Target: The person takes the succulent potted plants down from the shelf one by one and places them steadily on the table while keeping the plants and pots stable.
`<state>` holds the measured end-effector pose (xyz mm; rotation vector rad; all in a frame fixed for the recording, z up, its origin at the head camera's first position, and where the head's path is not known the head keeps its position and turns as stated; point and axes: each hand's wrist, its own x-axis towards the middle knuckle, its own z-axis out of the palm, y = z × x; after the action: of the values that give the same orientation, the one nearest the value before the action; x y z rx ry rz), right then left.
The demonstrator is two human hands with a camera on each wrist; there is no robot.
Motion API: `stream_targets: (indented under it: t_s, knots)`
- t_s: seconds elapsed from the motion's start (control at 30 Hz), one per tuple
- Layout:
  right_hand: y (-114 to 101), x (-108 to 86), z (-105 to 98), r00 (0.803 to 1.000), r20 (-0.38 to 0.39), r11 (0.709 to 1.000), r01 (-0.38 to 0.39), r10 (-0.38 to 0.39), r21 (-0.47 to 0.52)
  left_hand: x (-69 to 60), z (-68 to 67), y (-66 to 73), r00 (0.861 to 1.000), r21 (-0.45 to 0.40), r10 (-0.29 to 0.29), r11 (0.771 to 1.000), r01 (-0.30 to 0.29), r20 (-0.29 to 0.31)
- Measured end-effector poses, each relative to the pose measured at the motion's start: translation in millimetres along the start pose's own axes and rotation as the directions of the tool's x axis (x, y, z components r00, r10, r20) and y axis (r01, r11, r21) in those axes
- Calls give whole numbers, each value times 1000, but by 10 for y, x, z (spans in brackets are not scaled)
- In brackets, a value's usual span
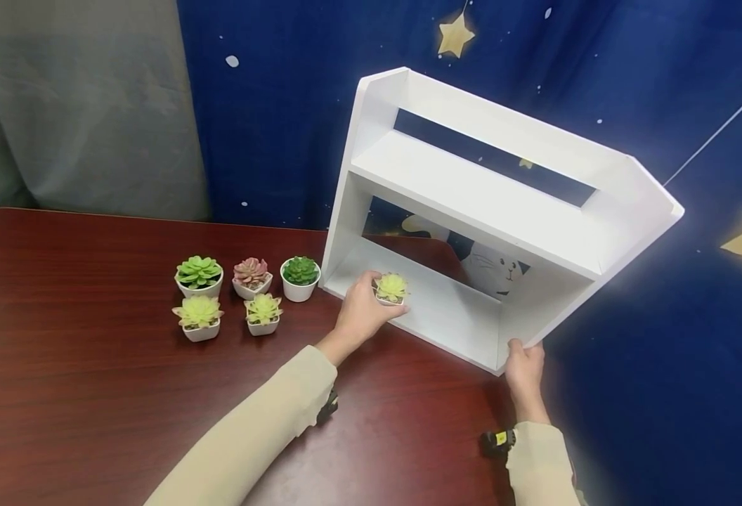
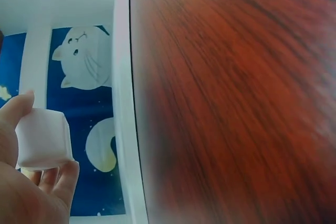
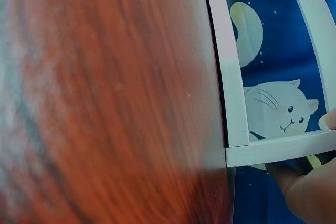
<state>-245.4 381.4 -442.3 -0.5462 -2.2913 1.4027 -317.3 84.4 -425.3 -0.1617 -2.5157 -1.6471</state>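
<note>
My left hand (image 1: 362, 309) grips a small yellow-green potted succulent (image 1: 391, 288) in a white square pot, held at the front of the lower shelf of a white two-tier rack (image 1: 459, 204). In the left wrist view the pot (image 2: 43, 139) sits between thumb and fingers; its plant is hidden there. My right hand (image 1: 525, 369) holds the rack's right side panel near its lower front corner, thumb on the inner side and fingers outside. In the right wrist view that panel (image 3: 289, 149) passes between thumb and fingers.
Left of the rack on the dark red table (image 1: 80, 337) stand several potted succulents: a bright green one (image 1: 198, 274), a pink one (image 1: 252, 274), a dark green one (image 1: 300, 277) and two yellow-green ones (image 1: 199, 316). Behind hangs a blue curtain (image 1: 270, 126) with stars and a white cat.
</note>
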Motion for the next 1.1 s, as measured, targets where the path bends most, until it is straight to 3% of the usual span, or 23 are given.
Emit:
stream_targets:
  t_s: [0.5, 0.63, 0.9, 1.1]
  knots:
    - [-6, 9, -31, 1000, -9, 999, -18, 18, 32, -139, -322, -103, 997, 118, 0, 993, 9, -83]
    - [-11, 9, -34, 1000, -3, 1000, -17, 17, 26, -169, -402, -147, 995, 139, -32, 989, 45, -98]
    - [-22, 3, -20, 1000, 17, 1000, -19, 19, 17, -222, -499, -213, 986, 47, -102, 993, 109, -136]
    - [-16, 1, -16, 1000, 17, 1000, -24, 24, 17, -274, -528, -339, 981, 99, -148, 982, 161, -126]
